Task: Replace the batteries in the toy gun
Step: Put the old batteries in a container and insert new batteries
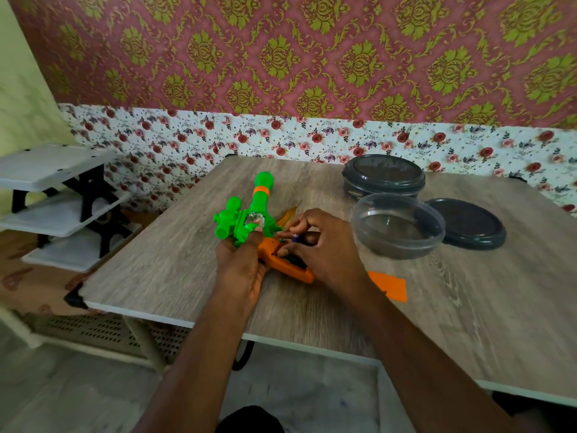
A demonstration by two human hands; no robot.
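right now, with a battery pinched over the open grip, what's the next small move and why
Probably lower the battery in the right hand into the open compartment of the orange grip and press it flat. The left hand steadies the toy gun, and the orange cover lies off to the side.

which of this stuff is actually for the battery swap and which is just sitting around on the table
For the job:
- toy gun, steadied by the left hand
- battery, held in the right hand
- orange cover, lying off the gun
- screwdriver, partly hidden

Lying about:
- open clear container
- loose dark lid
- closed dark container
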